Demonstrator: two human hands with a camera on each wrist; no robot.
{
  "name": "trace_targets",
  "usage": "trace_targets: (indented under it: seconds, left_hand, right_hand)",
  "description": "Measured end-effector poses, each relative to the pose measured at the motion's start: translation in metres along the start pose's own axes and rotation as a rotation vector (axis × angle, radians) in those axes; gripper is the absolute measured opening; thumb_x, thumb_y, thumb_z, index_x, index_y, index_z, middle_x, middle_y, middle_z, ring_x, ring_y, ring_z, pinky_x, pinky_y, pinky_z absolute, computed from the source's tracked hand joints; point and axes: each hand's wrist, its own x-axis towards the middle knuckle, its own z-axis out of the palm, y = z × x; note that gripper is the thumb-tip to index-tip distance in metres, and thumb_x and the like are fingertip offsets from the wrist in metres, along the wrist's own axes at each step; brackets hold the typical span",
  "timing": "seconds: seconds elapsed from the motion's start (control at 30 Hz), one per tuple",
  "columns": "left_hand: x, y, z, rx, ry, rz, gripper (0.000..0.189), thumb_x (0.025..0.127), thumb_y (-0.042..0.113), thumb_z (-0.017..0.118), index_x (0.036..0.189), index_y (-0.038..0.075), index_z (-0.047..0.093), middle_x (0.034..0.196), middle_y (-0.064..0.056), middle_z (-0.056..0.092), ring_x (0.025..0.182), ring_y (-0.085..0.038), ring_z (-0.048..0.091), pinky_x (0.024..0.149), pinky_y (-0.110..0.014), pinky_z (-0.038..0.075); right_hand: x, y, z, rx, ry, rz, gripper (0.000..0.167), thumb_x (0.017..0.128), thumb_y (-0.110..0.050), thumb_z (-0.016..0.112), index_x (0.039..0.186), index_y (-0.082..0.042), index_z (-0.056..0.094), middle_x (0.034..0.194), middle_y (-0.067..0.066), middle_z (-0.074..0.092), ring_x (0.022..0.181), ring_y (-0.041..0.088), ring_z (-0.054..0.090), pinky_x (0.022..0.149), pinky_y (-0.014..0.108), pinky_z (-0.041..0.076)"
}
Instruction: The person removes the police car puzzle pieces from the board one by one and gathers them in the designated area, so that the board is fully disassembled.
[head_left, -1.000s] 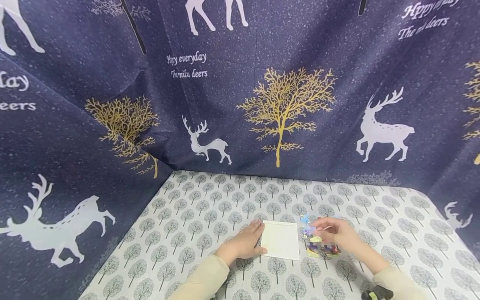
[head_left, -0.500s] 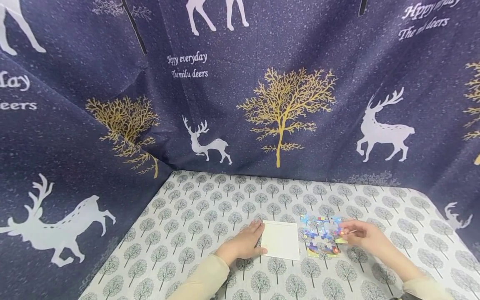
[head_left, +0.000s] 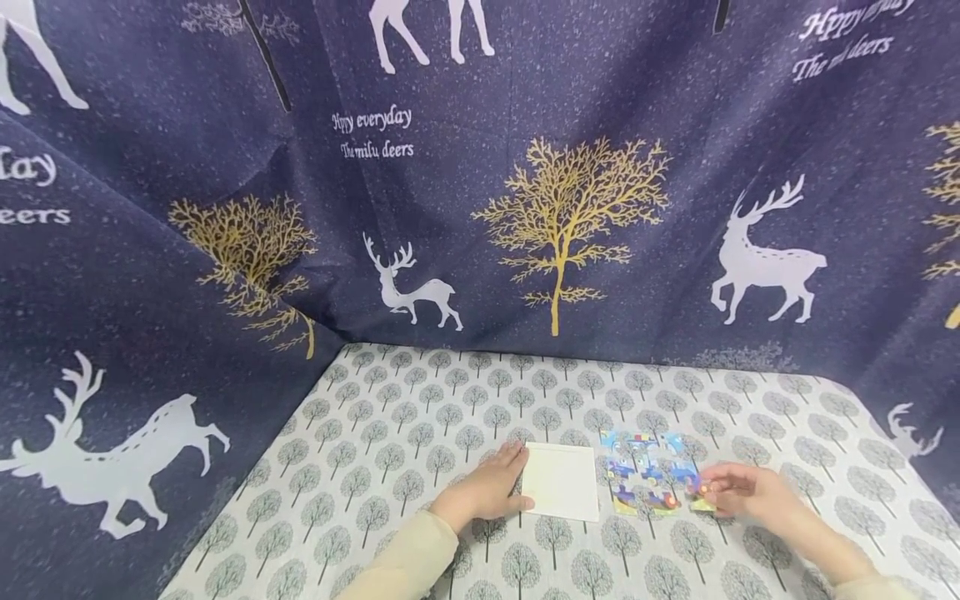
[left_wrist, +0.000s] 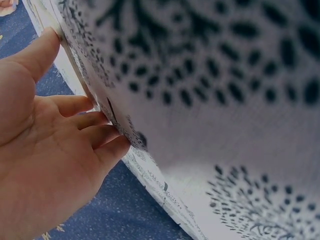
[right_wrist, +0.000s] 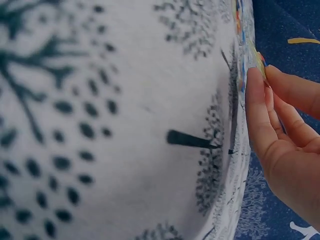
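My left hand (head_left: 487,485) rests at the left side of a square cream-white board (head_left: 561,483), fingers extended and thumb at its near left corner. In the left wrist view the fingertips (left_wrist: 120,142) meet the edge of the board. Right of the board, several colourful jigsaw pieces (head_left: 645,467) lie grouped in a rough square of blue, yellow and purple. At that group's near right corner my right hand (head_left: 757,498) pinches a jigsaw puzzle piece (head_left: 703,503) between thumb and fingers. The right wrist view shows this piece edge-on, mostly hidden by the fingertips.
A white cloth printed with grey trees (head_left: 420,433) covers the table. Behind and to the left hangs a dark blue curtain (head_left: 465,208) with deer and golden trees. A narrow gap separates the board from the jigsaw pieces.
My right hand has moved from over the middle of the jigsaw pieces to their near right corner, with a puzzle piece in its fingers, uncovering the others. The left hand has stayed at the board.
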Motion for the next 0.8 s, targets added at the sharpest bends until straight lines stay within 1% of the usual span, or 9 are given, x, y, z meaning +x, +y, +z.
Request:
trace_targets:
  seconds: [0.07, 0.1, 0.2, 0.3, 0.57, 0.67, 0.8]
  left_hand:
    - [0.0, 0.001, 0.0, 0.0, 0.0, 0.001, 0.081, 0.089, 0.045, 0.061, 0.151, 0.003, 0.027, 0.158, -0.015, 0.021, 0.145, -0.03, 0.02, 0.116, -0.044, 0.023]
    - [0.0, 0.001, 0.0, 0.003, 0.0, 0.001, 0.081, 0.089, 0.045, 0.061, 0.151, 0.003, 0.028, 0.158, -0.015, 0.021, 0.145, -0.03, 0.02, 0.116, -0.043, 0.023]
    - [0.0, 0.002, 0.001, 0.017, 0.003, 0.0, 0.082, 0.089, 0.045, 0.061, 0.15, 0.003, 0.028, 0.157, -0.014, 0.022, 0.145, -0.03, 0.021, 0.116, -0.043, 0.023]
    - [0.0, 0.001, 0.002, 0.023, 0.005, -0.005, 0.082, 0.089, 0.046, 0.061, 0.151, 0.003, 0.028, 0.158, -0.014, 0.022, 0.145, -0.029, 0.021, 0.116, -0.042, 0.023]
    - [-0.002, 0.001, 0.003, 0.01, 0.003, -0.009, 0.082, 0.089, 0.046, 0.06, 0.151, 0.003, 0.028, 0.158, -0.014, 0.022, 0.145, -0.03, 0.021, 0.116, -0.043, 0.024]
    - [-0.003, 0.002, 0.004, 0.023, 0.003, -0.009, 0.081, 0.09, 0.046, 0.06, 0.151, 0.003, 0.027, 0.158, -0.014, 0.021, 0.145, -0.03, 0.02, 0.116, -0.043, 0.024]
    - [-0.002, 0.001, 0.005, 0.025, -0.001, -0.005, 0.081, 0.09, 0.045, 0.059, 0.151, 0.002, 0.027, 0.158, -0.015, 0.021, 0.145, -0.03, 0.02, 0.116, -0.043, 0.023]
  right_hand:
    - [0.001, 0.002, 0.001, 0.022, -0.02, 0.003, 0.043, 0.09, -0.005, 0.064, 0.12, 0.021, 0.048, 0.096, 0.007, 0.066, 0.082, 0.011, 0.067, 0.073, 0.032, 0.059]
    - [0.001, 0.003, 0.001, 0.024, -0.027, -0.011, 0.042, 0.09, -0.004, 0.063, 0.119, 0.022, 0.048, 0.095, 0.007, 0.066, 0.082, 0.01, 0.066, 0.073, 0.032, 0.059]
    - [0.003, 0.005, 0.004, 0.012, -0.038, -0.048, 0.039, 0.09, -0.003, 0.062, 0.117, 0.023, 0.049, 0.092, 0.007, 0.065, 0.08, 0.01, 0.066, 0.071, 0.032, 0.059]
    - [0.005, 0.005, 0.005, -0.013, -0.035, -0.057, 0.036, 0.09, -0.002, 0.062, 0.115, 0.022, 0.052, 0.09, 0.008, 0.065, 0.078, 0.01, 0.066, 0.07, 0.032, 0.059]
    - [0.006, 0.003, 0.011, -0.092, 0.021, -0.01, 0.036, 0.084, -0.002, 0.068, 0.112, 0.019, 0.057, 0.086, 0.009, 0.063, 0.073, 0.008, 0.064, 0.066, 0.029, 0.059]
    - [0.004, -0.001, 0.012, -0.112, 0.026, 0.021, 0.035, 0.084, -0.003, 0.068, 0.112, 0.016, 0.059, 0.085, 0.01, 0.061, 0.072, 0.01, 0.064, 0.064, 0.028, 0.059]
    - [0.004, -0.003, 0.013, -0.137, 0.026, 0.021, 0.033, 0.084, -0.003, 0.067, 0.111, 0.015, 0.06, 0.083, 0.01, 0.062, 0.071, 0.01, 0.064, 0.063, 0.027, 0.059]
